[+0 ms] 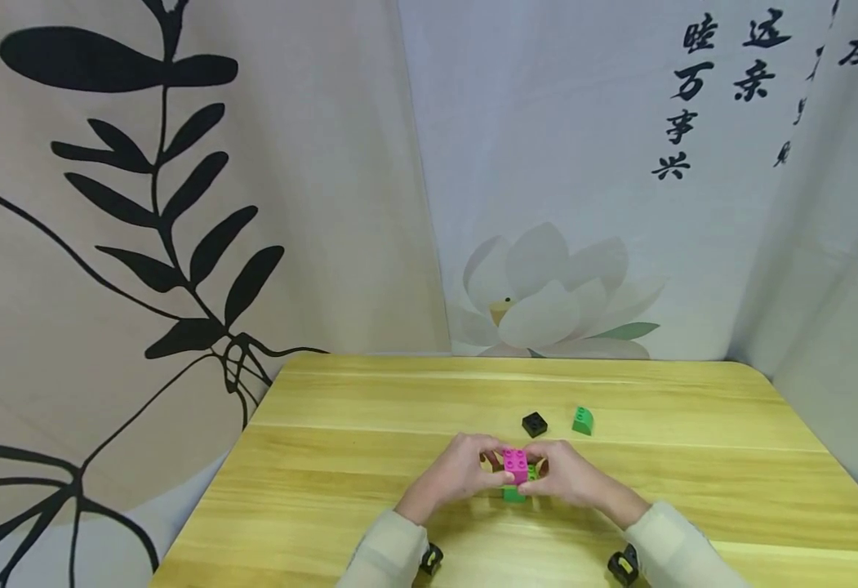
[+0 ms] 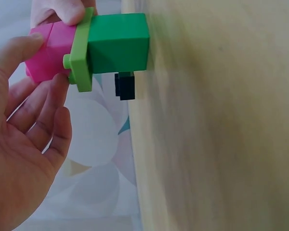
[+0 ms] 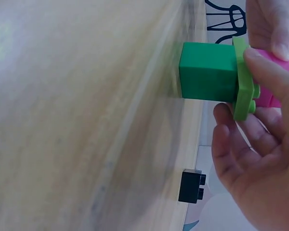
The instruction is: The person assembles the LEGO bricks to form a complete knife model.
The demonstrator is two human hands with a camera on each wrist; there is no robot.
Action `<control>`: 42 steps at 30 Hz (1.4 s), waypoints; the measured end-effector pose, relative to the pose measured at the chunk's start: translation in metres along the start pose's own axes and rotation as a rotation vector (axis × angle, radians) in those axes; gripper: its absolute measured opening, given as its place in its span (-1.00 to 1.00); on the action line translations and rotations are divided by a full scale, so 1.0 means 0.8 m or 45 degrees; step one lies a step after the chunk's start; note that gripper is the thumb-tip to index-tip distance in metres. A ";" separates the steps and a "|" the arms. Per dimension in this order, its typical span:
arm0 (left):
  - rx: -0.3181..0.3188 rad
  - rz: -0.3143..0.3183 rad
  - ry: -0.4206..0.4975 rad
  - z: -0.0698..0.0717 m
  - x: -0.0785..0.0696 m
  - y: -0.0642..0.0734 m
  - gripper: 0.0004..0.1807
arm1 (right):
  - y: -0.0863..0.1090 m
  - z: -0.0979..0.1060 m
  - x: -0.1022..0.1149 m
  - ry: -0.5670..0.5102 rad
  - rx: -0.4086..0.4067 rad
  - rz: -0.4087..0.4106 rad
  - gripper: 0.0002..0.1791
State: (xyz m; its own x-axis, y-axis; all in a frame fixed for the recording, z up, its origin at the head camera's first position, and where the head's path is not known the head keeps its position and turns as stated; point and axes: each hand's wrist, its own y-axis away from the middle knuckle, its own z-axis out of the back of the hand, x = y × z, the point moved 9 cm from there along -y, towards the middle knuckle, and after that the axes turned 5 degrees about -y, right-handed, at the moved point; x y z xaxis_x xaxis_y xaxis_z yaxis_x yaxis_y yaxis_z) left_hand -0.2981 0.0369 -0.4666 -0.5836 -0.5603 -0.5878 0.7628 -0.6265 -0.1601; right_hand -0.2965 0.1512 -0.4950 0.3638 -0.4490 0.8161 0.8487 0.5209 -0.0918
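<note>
A small stack of toy building bricks stands upright between the two hands. Its bottom is a green brick point(image 2: 119, 43); a lime-green plate point(image 3: 242, 79) lies over that, its studs jutting out at one side. On top sits a pink part point(image 1: 515, 464) with a seam across it, seemingly two bricks. My left hand point(image 1: 464, 469) pinches the pink part between thumb and fingers. From the other side my right hand point(image 1: 562, 474) grips the stack, its thumb where pink meets lime. Whether the green brick touches the table cannot be told.
Beyond the hands, a black brick point(image 1: 535, 424) and a green brick with a curved side point(image 1: 582, 420) lie on the wooden table point(image 1: 370, 392). Printed curtains point(image 1: 340, 204) hang behind the table's far edge.
</note>
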 end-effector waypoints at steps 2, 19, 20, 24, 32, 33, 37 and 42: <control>0.003 0.006 0.001 -0.001 0.001 0.000 -0.60 | 0.000 0.000 0.001 0.008 0.008 0.009 -0.68; -0.006 0.035 -0.023 0.005 0.006 0.002 -0.60 | 0.014 0.028 0.009 0.125 0.019 0.037 -0.57; -0.004 0.033 -0.025 0.004 0.006 0.002 -0.60 | 0.014 0.030 0.009 0.128 0.020 0.036 -0.57; 0.002 0.031 -0.021 0.002 0.004 0.001 -0.59 | 0.013 0.040 0.013 0.167 -0.002 0.042 -0.59; 0.002 0.060 -0.001 0.000 0.005 0.001 -0.60 | 0.003 0.067 0.009 0.300 -0.196 0.014 -0.66; 0.005 0.067 0.005 -0.001 0.005 0.001 -0.59 | 0.001 0.069 0.006 0.322 -0.212 0.002 -0.65; 0.013 0.092 0.020 -0.003 0.008 0.000 -0.57 | -0.008 0.074 -0.002 0.397 -0.263 -0.027 -0.60; 0.011 0.090 -0.001 -0.003 0.009 0.001 -0.55 | -0.020 0.075 -0.011 0.494 -0.282 -0.028 -0.55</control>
State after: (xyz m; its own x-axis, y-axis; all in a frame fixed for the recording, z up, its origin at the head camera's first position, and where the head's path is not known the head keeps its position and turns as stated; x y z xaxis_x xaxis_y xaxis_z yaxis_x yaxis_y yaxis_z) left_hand -0.3009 0.0339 -0.4729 -0.5286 -0.6037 -0.5968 0.7996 -0.5901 -0.1113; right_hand -0.3363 0.1904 -0.4668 0.4259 -0.7196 0.5485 0.9043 0.3592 -0.2309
